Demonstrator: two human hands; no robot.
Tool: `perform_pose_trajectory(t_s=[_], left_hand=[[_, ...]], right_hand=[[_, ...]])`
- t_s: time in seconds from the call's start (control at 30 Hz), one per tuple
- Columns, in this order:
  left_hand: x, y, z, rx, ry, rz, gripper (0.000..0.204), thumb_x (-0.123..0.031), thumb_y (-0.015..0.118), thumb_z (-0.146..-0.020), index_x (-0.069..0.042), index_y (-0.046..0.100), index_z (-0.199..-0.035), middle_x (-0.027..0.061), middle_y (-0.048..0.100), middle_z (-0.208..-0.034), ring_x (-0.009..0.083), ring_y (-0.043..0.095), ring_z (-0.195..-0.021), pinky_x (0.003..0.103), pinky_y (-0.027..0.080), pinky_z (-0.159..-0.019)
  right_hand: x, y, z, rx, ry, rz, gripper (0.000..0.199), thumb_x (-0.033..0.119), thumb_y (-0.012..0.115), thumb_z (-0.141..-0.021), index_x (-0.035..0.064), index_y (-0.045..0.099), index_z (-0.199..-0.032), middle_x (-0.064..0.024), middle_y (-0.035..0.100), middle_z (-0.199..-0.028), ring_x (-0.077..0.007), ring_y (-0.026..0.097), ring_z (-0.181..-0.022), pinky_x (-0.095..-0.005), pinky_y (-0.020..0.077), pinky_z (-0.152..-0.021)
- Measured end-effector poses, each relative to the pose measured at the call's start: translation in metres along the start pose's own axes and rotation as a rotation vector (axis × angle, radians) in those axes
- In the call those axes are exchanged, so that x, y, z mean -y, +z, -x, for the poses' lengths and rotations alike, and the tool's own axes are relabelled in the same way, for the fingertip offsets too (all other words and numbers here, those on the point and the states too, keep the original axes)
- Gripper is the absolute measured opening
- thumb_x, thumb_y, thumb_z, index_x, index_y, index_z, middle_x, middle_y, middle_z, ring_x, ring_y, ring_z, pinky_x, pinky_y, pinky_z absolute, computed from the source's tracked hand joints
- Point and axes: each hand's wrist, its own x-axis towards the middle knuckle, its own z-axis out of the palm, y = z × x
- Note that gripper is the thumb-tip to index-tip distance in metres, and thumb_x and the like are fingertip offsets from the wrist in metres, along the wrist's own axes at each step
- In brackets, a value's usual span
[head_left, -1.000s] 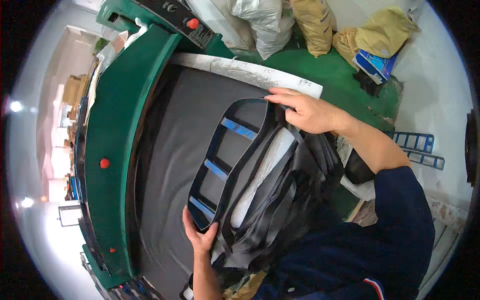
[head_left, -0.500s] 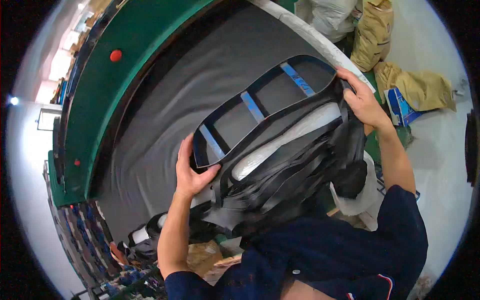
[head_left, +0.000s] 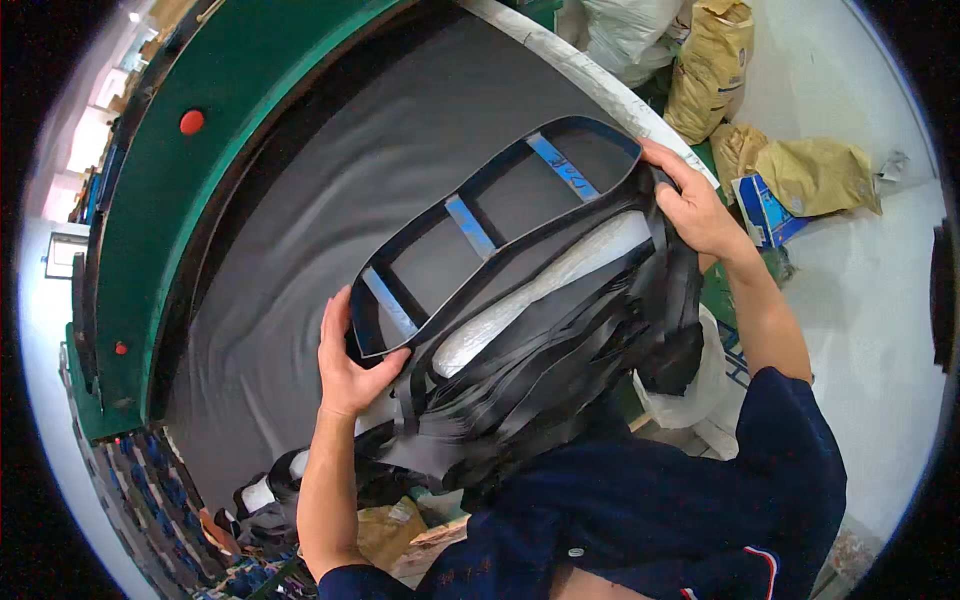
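Observation:
A sole-shaped cutting die, with a thin dark metal rim and three blue crossbars, lies on a black sheet material. My left hand grips the die's near-left end, thumb along the near rim and fingers at the outer side. At the far-right end, my right hand is closed on the rim, its thumb toward me. Just on my side of the die, a long cut-out bares a white surface. Loose black offcut strips bunch between that opening and my body.
A green machine beam with red buttons curves along the left. The board's white edge runs at the far right. Beyond it stand tan sacks and a white bag. A tan-and-blue sack lies on the floor.
The whole view has shifted slightly, so everything appears farther left and a little lower. Both hands keep their grip, and the die shows no clear movement over the sheet.

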Motion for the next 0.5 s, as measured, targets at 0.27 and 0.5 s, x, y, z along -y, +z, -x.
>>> perform_pose_trajectory(t_s=[0.27, 0.5], left_hand=[[-0.0019, -0.0011, -0.0014, 0.021, 0.012, 0.099, 0.095, -0.018, 0.085, -0.059, 0.003, 0.042, -0.142, 0.0205, 0.052, -0.134, 0.0314, 0.055, -0.123, 0.04, 0.043, -0.105], [-0.0065, -0.0027, -0.0008, 0.015, -0.026, 0.047, 0.096, -0.02, 0.085, -0.059, 0.002, 0.042, -0.142, 0.022, 0.053, -0.134, 0.0341, 0.053, -0.126, 0.042, 0.042, -0.107]], right_hand=[[0.0027, 0.0029, 0.0011, -0.023, -0.011, -0.015, 0.047, 0.005, 0.044, -0.087, -0.0049, 0.052, -0.132, -0.0207, 0.046, -0.148, -0.0303, 0.04, -0.14, -0.0353, 0.0275, -0.116], [-0.0012, 0.0039, 0.0006, -0.04, -0.004, 0.01, 0.045, 0.004, 0.045, -0.087, -0.0048, 0.055, -0.13, -0.0196, 0.049, -0.146, -0.0302, 0.042, -0.138, -0.035, 0.0291, -0.115]])
